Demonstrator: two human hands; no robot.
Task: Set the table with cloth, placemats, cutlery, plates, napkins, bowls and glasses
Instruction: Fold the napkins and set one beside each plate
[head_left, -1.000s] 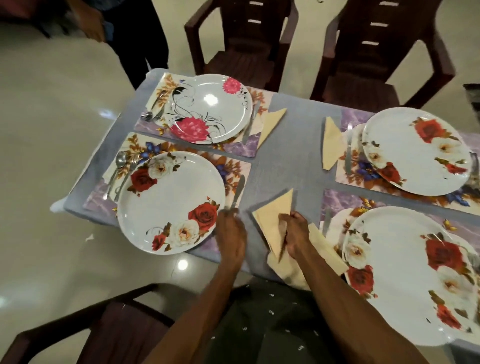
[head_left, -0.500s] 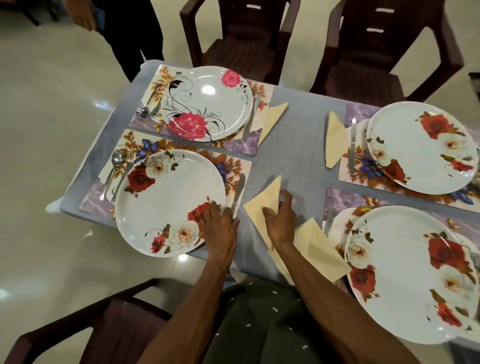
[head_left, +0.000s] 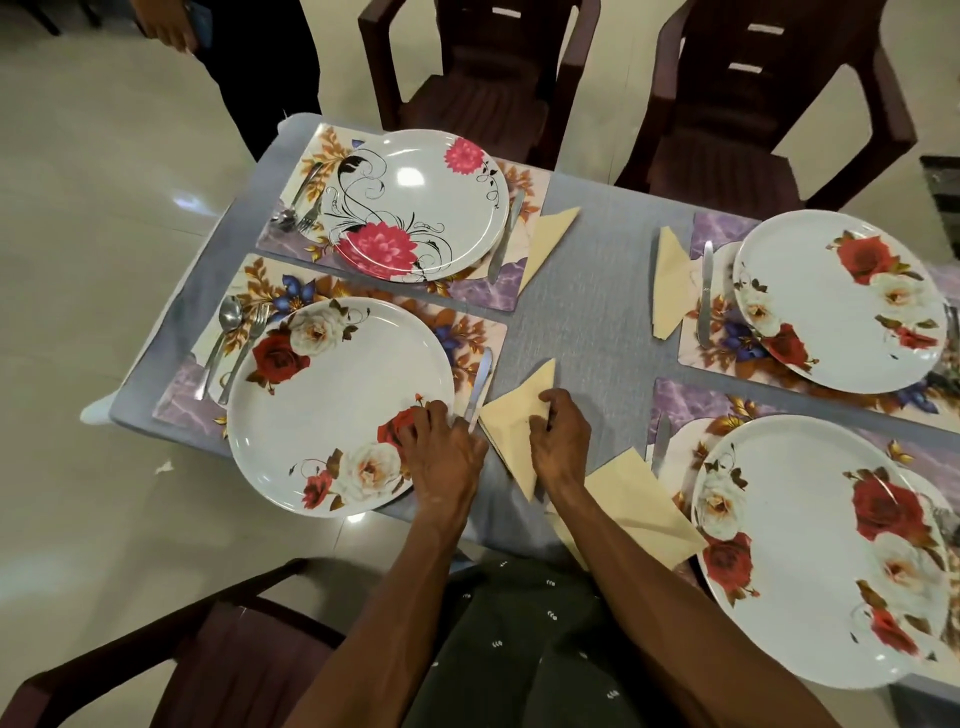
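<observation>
The desk (head_left: 597, 312), covered in a grey-blue woven cloth (head_left: 592, 270), carried four rectangular floral placemats, four round white flowered plates, four folded cream paper napkins and four steel knives; only two forks and two spoons showed, along the left edge. Three dark brown plastic chairs stood around it. At the near left corner, the left hand (head_left: 441, 457) rested with fingers spread on the rim of the red-rose plate (head_left: 337, 405), beside that setting's table knife (head_left: 479, 387). The right hand (head_left: 558, 441) pressed curled fingers on a triangular cream napkin (head_left: 511, 421) lying on the cloth just right of that knife, its grip seemingly pinching the fold. A second napkin (head_left: 644, 504) lay under the right forearm at the near edge. No writing could be read.
</observation>
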